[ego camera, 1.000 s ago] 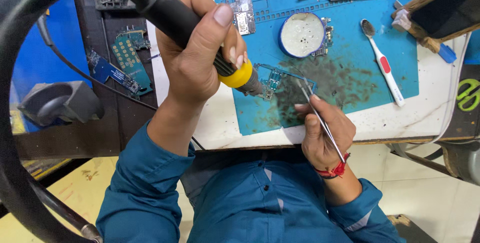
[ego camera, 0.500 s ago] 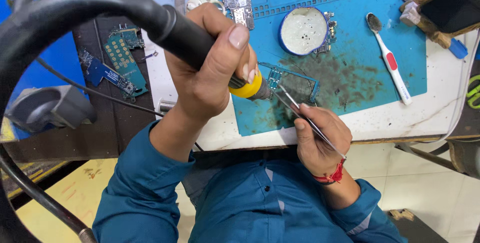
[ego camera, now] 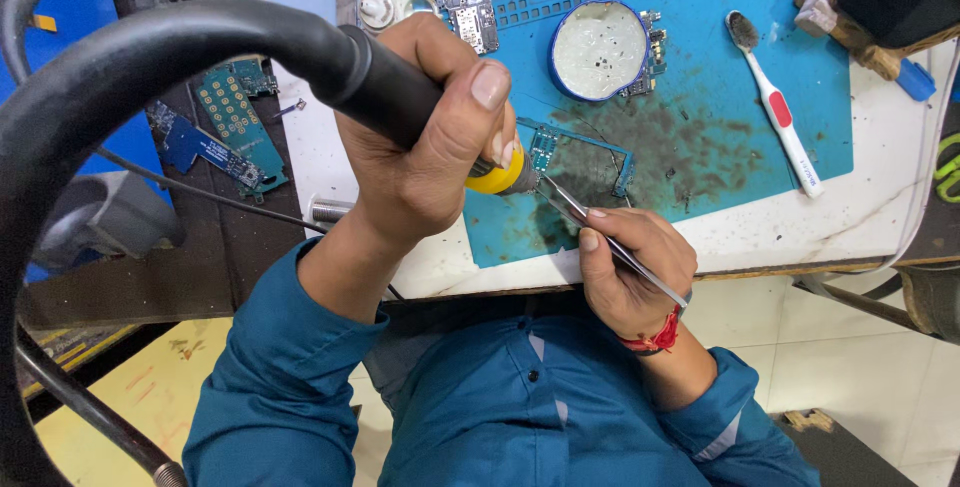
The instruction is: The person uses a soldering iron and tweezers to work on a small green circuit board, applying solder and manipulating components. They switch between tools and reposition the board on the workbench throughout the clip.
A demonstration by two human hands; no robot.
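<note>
My left hand (ego camera: 420, 162) is closed around the black handle of a hot-air tool (ego camera: 400, 97) with a yellow ring. Its nozzle points at a small blue-green circuit board (ego camera: 585, 162) lying on the blue work mat (ego camera: 760, 17). My right hand (ego camera: 625, 272), with a red thread at the wrist, pinches thin metal tweezers (ego camera: 575, 209). The tweezer tips touch the board's left end, right beside the nozzle. The tool's thick black hose (ego camera: 120, 67) arcs over the left of the view.
On the mat stand a round tin (ego camera: 598, 50) with pale paste, a second circuit board (ego camera: 468, 7) and a white toothbrush (ego camera: 778, 112). Green circuit boards (ego camera: 232, 112) lie on the dark bench at left. The table's front edge (ego camera: 800, 267) runs by my right hand.
My left hand has brought the nozzle down to the board's left end. The tweezers have tilted up to meet it. The view has shifted slightly.
</note>
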